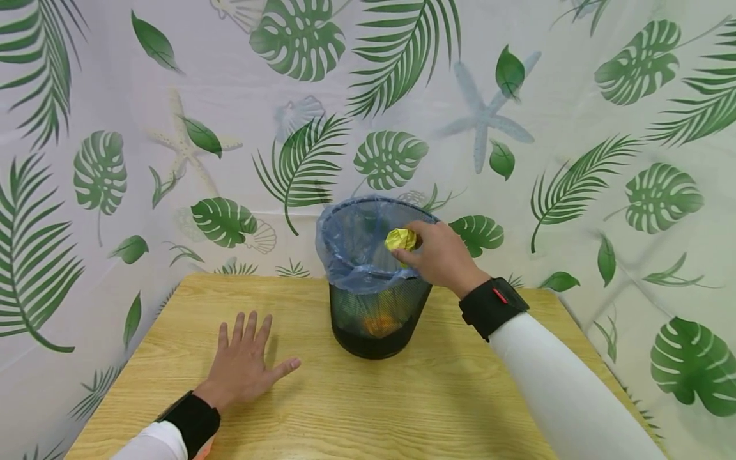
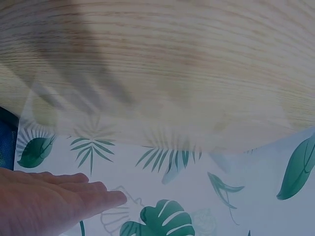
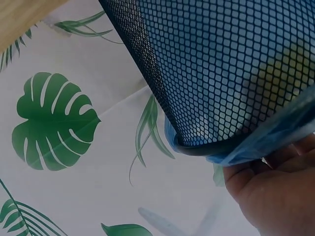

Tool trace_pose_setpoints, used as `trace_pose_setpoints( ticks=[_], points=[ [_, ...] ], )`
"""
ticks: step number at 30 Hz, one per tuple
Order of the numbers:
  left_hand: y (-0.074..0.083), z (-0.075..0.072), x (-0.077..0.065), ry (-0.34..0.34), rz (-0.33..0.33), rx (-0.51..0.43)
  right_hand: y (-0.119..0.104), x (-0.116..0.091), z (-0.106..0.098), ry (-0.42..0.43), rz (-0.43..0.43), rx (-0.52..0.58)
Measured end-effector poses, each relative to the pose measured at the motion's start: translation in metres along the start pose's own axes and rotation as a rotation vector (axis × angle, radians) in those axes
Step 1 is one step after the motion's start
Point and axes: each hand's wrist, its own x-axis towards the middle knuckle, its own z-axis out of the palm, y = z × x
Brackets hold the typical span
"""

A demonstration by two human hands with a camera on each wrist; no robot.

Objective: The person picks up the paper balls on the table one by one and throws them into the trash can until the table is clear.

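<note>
A black mesh wastebasket (image 1: 372,338) stands upright on the table, lined with a blue plastic bag (image 1: 345,255) folded over its rim. Between thumb and fingers, my right hand (image 1: 445,255) pinches a crumpled ball of yellow paper (image 1: 400,239) at the bin's mouth. Through the mesh in the right wrist view, a yellowish shape (image 3: 283,81) shows, and the right hand (image 3: 275,191) is beside the bagged rim. Something orange (image 1: 381,324) lies at the bottom of the bin. Left of the bin, my left hand (image 1: 244,364) is spread with straight fingers over the table, holding nothing.
The wood-grain table (image 1: 356,409) reaches back to a leaf-printed curtain (image 1: 397,96) close behind the bin. A bit of orange (image 1: 204,449) peeks out beside the left wristband at the bottom edge. Both wrists wear black bands.
</note>
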Motion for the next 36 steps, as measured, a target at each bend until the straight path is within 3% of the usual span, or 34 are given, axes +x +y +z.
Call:
trace_pose_setpoints(
  ticks=[8,16,23,33,36],
  points=[
    [-0.001,-0.001,0.002,0.000,0.002,0.025,0.002,-0.003,-0.001,-0.027,0.019,-0.030],
    [-0.002,0.000,0.002,0.001,0.005,0.015,0.004,-0.005,0.000,0.013,0.000,-0.008],
    [-0.003,0.001,0.003,0.003,0.006,0.018,0.010,-0.012,0.005,0.159,-0.072,0.085],
    [-0.003,0.002,-0.001,0.016,0.006,0.011,0.032,-0.035,0.010,0.354,-0.152,0.098],
    [-0.005,0.003,-0.003,0.017,0.004,0.005,0.043,-0.044,0.013,0.379,-0.169,0.099]
  ],
)
